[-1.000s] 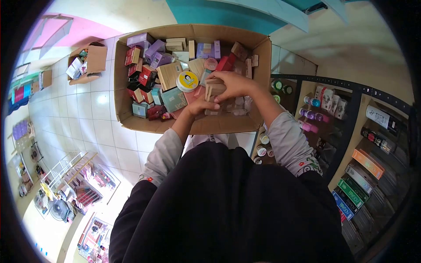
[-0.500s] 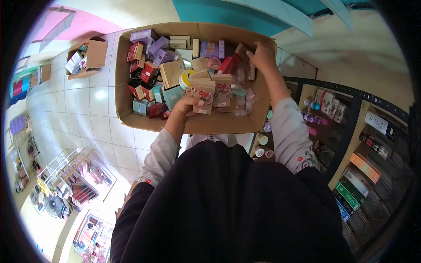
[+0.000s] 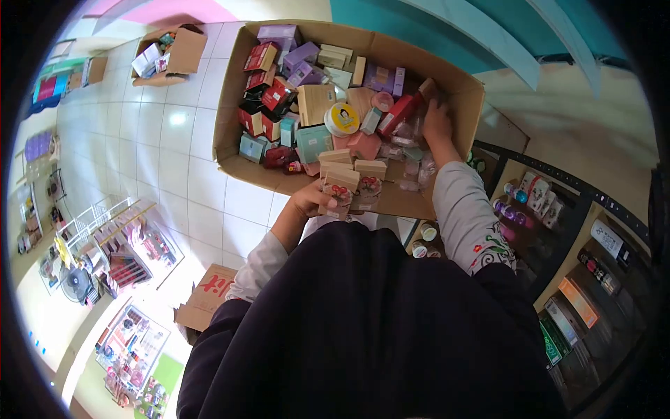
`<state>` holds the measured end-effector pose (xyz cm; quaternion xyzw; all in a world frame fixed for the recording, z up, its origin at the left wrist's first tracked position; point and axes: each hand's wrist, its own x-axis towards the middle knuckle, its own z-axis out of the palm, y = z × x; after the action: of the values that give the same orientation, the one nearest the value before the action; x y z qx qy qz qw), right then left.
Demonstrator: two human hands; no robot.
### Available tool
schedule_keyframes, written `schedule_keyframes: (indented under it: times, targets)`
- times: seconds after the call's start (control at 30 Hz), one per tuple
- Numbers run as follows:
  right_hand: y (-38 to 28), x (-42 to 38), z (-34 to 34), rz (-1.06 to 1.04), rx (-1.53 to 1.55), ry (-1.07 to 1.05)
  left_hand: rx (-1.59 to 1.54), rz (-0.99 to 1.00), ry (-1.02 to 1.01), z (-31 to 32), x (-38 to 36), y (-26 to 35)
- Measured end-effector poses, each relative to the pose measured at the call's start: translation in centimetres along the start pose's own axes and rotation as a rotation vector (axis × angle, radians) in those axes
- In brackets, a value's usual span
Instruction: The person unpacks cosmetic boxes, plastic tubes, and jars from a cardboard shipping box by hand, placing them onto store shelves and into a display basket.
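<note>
My left hand (image 3: 313, 199) grips a stack of small tan product boxes (image 3: 352, 180) with red prints, held over the near wall of a big cardboard box (image 3: 227, 112). My right hand (image 3: 438, 120) reaches into the far right corner of that box, fingers on a small brown carton (image 3: 428, 89) next to a red box (image 3: 399, 113). Whether it grips the carton is not clear. The big box is full of purple, red, teal and tan cosmetic cartons and a round yellow-lidded jar (image 3: 341, 119).
A smaller open cardboard box (image 3: 174, 52) stands on the white tiled floor at the far left. A black shelf (image 3: 558, 230) with bottles and boxed goods runs along the right. A flat carton with red lettering (image 3: 209, 293) and display racks (image 3: 132, 258) lie at the lower left.
My left hand has drawn the stack of tan boxes back toward the near wall. My right hand left the stack and went to the far right corner, where it stays among the cartons.
</note>
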<state>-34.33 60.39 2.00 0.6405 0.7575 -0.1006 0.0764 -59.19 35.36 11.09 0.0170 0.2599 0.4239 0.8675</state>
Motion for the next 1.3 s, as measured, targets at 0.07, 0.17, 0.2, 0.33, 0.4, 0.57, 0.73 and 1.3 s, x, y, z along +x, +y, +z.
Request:
schedule_keyframes:
  times: [0.07,0.17,0.2,0.33,0.4,0.57,0.73,1.3]
  targets:
    - [0.7,-0.2,0.1,0.024,0.071,0.011,-0.020,0.000,0.014,1.9,-0.4,0.5]
    - [0.9,0.0,0.5,0.031,0.119,0.043,0.004,-0.027,0.006,1.3,-0.5,0.4]
    - [0.8,0.0,0.6,0.028,0.127,0.056,0.026,-0.038,0.005,0.5,-0.6,0.0]
    - [0.0,0.0,-0.7,0.015,0.052,-0.012,0.051,-0.052,0.031,0.7,-1.4,-0.3]
    - [-0.8,0.5,-2.4,0.026,0.016,-0.113,0.035,-0.034,0.073,1.8,-1.9,-0.2]
    - [-1.0,3.3,-2.9,-0.237,-0.189,-0.209,0.041,-0.039,0.074,1.4,-2.3,-0.6]
    - [-0.4,6.5,-2.4,-0.387,-0.258,-0.262,0.091,-0.056,0.067,1.0,-2.4,-0.9]
    - [2.7,-7.2,-16.8,-0.051,0.576,-0.057,0.050,0.191,0.191,3.2,-3.5,1.7]
